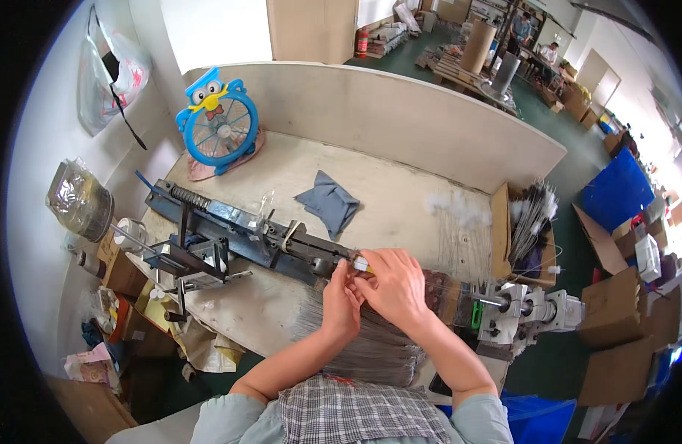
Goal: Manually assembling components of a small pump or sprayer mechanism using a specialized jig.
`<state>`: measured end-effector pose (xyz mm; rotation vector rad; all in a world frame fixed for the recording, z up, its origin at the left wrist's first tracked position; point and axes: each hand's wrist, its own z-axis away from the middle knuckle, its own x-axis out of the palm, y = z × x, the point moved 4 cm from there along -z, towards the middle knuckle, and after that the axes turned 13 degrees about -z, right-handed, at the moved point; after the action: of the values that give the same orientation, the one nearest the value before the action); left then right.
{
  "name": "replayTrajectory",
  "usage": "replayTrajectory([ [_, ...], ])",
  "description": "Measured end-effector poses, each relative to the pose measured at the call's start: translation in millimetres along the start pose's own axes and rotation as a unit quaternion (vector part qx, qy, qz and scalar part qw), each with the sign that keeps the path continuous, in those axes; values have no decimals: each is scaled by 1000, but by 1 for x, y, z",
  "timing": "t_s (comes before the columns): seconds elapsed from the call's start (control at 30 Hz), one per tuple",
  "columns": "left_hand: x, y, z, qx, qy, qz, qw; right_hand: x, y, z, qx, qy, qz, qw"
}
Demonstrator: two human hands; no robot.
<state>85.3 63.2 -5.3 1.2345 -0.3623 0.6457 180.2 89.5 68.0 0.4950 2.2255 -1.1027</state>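
- Fingers of my right hand (395,288) are bent and drawn together, pinching a small white-and-yellow piece (362,264) at their tips.
- Fingers of my left hand (341,307) are pressed close to one another, pointing up just beside that piece; whether they grip it too I cannot tell.
- The piece sits right at my fingertips, near the right end of a long dark metal fixture (254,250), which stretches off to the left of my fingers, a coil spring (189,197) toward its far end.
- Under my fingers and on my side of them lies a thick bundle of thin grey rods (378,355).
- Ahead of my fingers, on the pale bench (400,200), is a crumpled blue-grey cloth (328,203); farther ahead, leftward, stands a blue fan (224,132).
- Well to the right of my fingers are a metal shaft mechanism (515,305) and an open carton (499,233) with more rods.
- Far left of my fingers hangs a plastic bag (108,92) with red print, too blurred to read; the piece is too small to show any lettering.
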Motion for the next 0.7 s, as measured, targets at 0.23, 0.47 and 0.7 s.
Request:
replayTrajectory([
  [0.23,-3,-13,-4,23,16,-10,1000,-8,9,8,-67,60,31,995],
  [0.47,-1,-2,-3,31,48,-35,998,-10,17,12,-108,59,10,992],
  [0.7,-1,-5,-4,18,37,-31,999,-19,15,10,-105,41,-20,993],
])
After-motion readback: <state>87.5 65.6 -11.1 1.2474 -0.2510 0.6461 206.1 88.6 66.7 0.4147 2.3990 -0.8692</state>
